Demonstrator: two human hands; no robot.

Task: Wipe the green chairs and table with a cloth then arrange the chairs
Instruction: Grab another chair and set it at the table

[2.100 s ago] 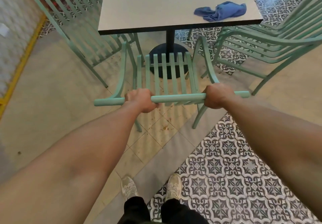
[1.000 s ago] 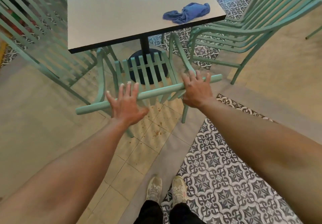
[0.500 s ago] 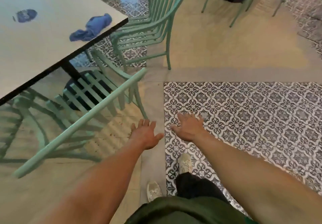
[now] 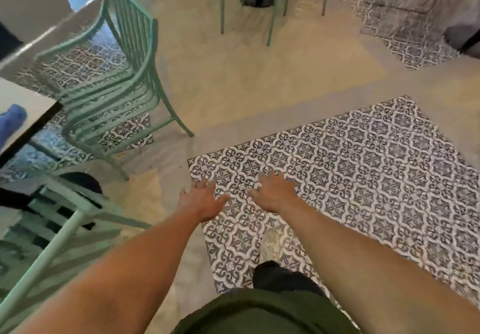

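Green chair (image 4: 52, 230) at eight o'clock now released, both left hand (image 4: 201, 201) and right hand (image 4: 275, 192) spread, holding nothing (arranging proceeds to the next chair (image 4: 117, 82), likely).

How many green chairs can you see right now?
3, maybe more. One chair is pushed under the table at lower left, another stands beside the table's corner, and a third is cut off at the top edge.

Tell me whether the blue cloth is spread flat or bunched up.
Bunched up. The cloth lies in a rumpled heap on the table corner, partly cut off by the frame edge; neither hand touches it.
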